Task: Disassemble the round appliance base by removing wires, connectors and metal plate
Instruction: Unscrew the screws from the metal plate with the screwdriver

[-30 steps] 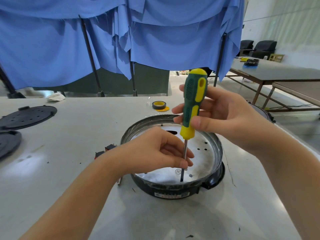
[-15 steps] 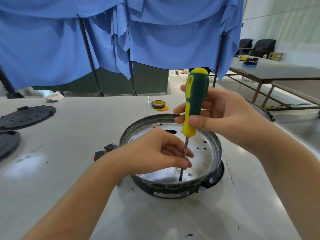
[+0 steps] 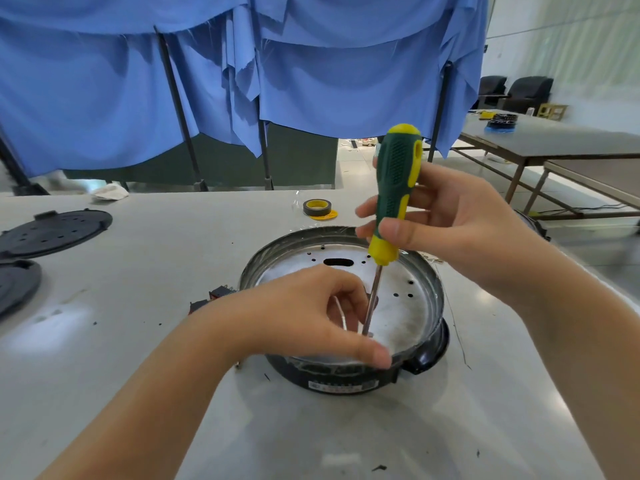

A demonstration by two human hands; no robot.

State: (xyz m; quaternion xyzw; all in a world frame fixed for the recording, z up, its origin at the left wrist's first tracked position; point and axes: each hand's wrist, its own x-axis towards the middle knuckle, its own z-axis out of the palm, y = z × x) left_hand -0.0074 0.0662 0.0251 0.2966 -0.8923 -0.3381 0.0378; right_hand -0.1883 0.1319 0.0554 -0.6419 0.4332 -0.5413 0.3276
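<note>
The round appliance base (image 3: 349,379), black with a label on its front wall, sits on the grey table. Inside it lies a shiny metal plate (image 3: 405,306) with small holes and a slot. My right hand (image 3: 446,226) grips the green and yellow handle of a screwdriver (image 3: 394,188), held nearly upright, its tip down on the plate near the front rim. My left hand (image 3: 311,313) reaches into the base, fingers curled around the lower shaft, thumb resting on the front rim. The screw under the tip is hidden.
Two black perforated round covers (image 3: 52,230) lie at the far left. A roll of black tape (image 3: 317,206) on a yellow ring sits behind the base. Small red and black connectors (image 3: 214,296) lie left of the base. Blue cloth hangs behind; other tables stand at the right.
The screwdriver handle has turned in my right hand, showing more green. My left thumb has slid forward onto the front rim. The base has not moved.
</note>
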